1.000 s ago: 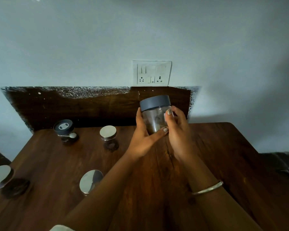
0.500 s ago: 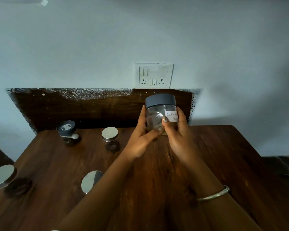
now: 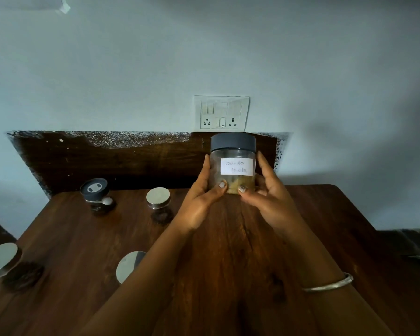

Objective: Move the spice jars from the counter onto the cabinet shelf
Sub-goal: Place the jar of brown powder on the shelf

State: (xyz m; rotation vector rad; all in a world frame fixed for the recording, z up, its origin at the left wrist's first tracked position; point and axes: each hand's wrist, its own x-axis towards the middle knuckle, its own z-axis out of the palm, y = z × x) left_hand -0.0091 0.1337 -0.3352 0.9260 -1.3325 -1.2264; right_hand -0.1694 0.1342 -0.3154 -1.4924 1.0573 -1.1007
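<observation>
A clear spice jar (image 3: 233, 163) with a grey lid and a white handwritten label is held upright above the far part of the wooden counter (image 3: 228, 251). My left hand (image 3: 199, 197) grips its left side and my right hand (image 3: 264, 192) its right side, thumbs on the front. Yellowish powder fills its bottom. On the counter stand a grey-lidded jar (image 3: 95, 192) at the back left, a silver-lidded jar (image 3: 158, 200) beside it, another silver-lidded jar (image 3: 129, 265) partly behind my left forearm, and a large silver-lidded jar (image 3: 0, 260) at the left edge.
A white switch and socket plate (image 3: 221, 113) sits on the pale wall just above the held jar. A dark wooden backsplash (image 3: 112, 163) runs behind the counter. A dark object (image 3: 417, 248) lies off the counter's right edge.
Both hands have turned the jar so its white label now faces me, and they have shifted it slightly to the right.
</observation>
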